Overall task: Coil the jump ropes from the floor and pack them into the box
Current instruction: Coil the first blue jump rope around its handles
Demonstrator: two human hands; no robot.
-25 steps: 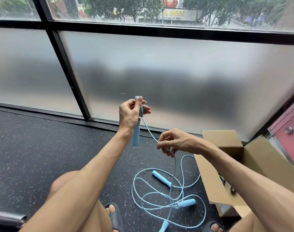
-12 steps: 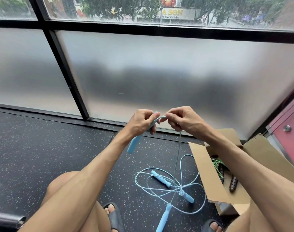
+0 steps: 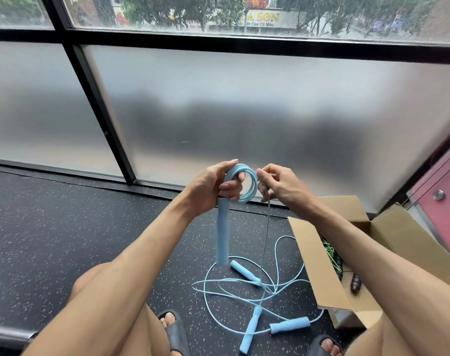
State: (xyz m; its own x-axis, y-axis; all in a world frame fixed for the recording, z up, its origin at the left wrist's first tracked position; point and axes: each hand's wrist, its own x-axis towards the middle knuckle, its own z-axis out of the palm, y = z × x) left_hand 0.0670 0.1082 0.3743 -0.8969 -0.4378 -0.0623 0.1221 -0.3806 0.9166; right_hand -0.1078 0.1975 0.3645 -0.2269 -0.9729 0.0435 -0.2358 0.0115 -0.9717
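Observation:
My left hand (image 3: pixel 213 188) grips the top of a light blue jump rope handle (image 3: pixel 223 235) that hangs down, and holds a small coil of the blue cord (image 3: pixel 252 186) looped around its fingers. My right hand (image 3: pixel 277 183) pinches the same cord beside the coil; from there the cord drops straight to the floor. Loose blue rope (image 3: pixel 275 286) with three more blue handles lies tangled on the dark floor between my feet. An open cardboard box (image 3: pixel 319 265) stands at the right, partly hidden by my right forearm.
Inside the box lie a green rope (image 3: pixel 330 251) and black handles (image 3: pixel 355 282). A frosted glass wall with black frames runs across the back. A red door (image 3: pixel 444 201) is at the far right. My sandalled feet (image 3: pixel 174 330) flank the rope pile.
My right hand rose from low over the floor to meet the left. A coil of cord has formed around my left hand's fingers, and the handle now hangs straight down.

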